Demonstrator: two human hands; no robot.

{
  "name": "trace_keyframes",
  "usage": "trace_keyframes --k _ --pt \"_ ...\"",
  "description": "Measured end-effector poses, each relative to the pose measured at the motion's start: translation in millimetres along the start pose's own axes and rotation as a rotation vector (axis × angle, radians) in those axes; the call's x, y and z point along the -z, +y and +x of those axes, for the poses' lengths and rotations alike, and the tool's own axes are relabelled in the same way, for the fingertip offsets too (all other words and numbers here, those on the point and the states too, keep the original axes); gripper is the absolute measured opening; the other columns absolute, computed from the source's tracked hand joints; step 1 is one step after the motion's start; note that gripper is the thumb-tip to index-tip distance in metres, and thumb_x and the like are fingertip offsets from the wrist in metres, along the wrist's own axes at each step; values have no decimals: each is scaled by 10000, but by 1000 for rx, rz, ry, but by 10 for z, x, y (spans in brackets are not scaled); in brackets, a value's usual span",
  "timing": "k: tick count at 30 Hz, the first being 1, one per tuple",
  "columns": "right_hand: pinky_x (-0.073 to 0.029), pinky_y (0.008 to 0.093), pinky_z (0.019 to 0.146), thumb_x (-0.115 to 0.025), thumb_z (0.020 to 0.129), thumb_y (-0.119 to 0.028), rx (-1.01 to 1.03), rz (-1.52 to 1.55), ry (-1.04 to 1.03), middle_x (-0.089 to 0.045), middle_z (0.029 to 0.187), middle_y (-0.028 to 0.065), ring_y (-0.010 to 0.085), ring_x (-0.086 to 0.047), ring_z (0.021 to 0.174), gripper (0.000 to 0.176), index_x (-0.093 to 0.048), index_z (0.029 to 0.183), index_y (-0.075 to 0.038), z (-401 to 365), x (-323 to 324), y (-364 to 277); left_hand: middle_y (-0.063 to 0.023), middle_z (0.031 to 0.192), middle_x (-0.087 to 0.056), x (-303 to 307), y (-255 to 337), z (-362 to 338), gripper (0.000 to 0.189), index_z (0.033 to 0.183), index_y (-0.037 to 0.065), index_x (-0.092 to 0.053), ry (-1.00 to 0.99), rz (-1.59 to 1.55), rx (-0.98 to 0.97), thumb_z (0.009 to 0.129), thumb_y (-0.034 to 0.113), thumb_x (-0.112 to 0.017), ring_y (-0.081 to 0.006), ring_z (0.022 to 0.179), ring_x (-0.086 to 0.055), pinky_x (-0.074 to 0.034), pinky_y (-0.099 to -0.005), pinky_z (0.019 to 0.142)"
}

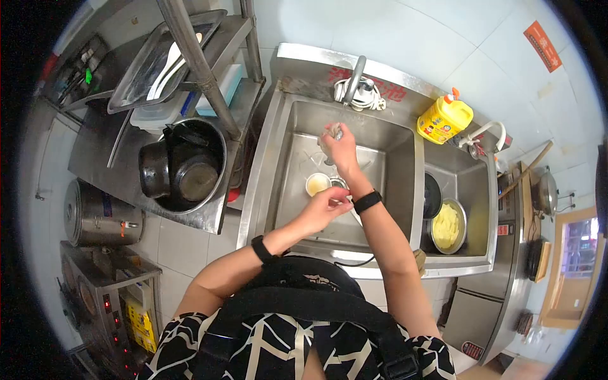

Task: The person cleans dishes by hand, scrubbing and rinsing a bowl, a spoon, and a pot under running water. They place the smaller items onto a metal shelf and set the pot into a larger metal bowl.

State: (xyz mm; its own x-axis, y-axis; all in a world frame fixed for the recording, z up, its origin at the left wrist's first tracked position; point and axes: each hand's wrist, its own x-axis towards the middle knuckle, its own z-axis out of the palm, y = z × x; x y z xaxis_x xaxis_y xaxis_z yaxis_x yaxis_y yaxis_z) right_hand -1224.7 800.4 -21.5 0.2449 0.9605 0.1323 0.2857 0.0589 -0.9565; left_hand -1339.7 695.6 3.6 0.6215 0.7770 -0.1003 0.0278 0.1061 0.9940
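Both my hands are over the large steel sink basin [396, 171]. My right hand [342, 151] is closed round a small greyish, crumpled-looking thing [325, 140], whose kind I cannot make out. Lower down, my left hand [324, 208] has its fingers curled together; whatever they pinch, if anything, is too small to name. Just beyond it stands a small white bowl [318, 184] with something pale yellow inside. A shiny metal utensil [339, 182] lies beside the bowl, partly hidden by my right forearm.
A faucet [356, 79] rises at the back of the sink. The right basin holds a metal bowl of pale yellow pieces [446, 227] and a dark pan [432, 196]. A yellow jug [444, 118] stands on the rim. Left, a shelf carries a large pot of dark pans [190, 166].
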Motion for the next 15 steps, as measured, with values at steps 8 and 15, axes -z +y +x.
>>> trace_keyframes --k 8,15 --pt "-441 415 727 -535 762 -223 -116 -681 -356 -580 824 224 393 -542 789 253 -566 853 11 -556 508 1264 -63 840 -607 660 -1158 252 199 963 -3 -576 79 332 351 821 129 -535 -136 761 -557 -444 -254 695" --pt "-441 436 719 -573 737 -203 -12 -686 -675 -588 890 179 367 -541 863 201 -575 788 -8 -960 396 3072 -94 802 -617 544 -1550 279 121 872 20 -585 469 297 197 784 50 -506 -180 720 -586 -454 -290 671"
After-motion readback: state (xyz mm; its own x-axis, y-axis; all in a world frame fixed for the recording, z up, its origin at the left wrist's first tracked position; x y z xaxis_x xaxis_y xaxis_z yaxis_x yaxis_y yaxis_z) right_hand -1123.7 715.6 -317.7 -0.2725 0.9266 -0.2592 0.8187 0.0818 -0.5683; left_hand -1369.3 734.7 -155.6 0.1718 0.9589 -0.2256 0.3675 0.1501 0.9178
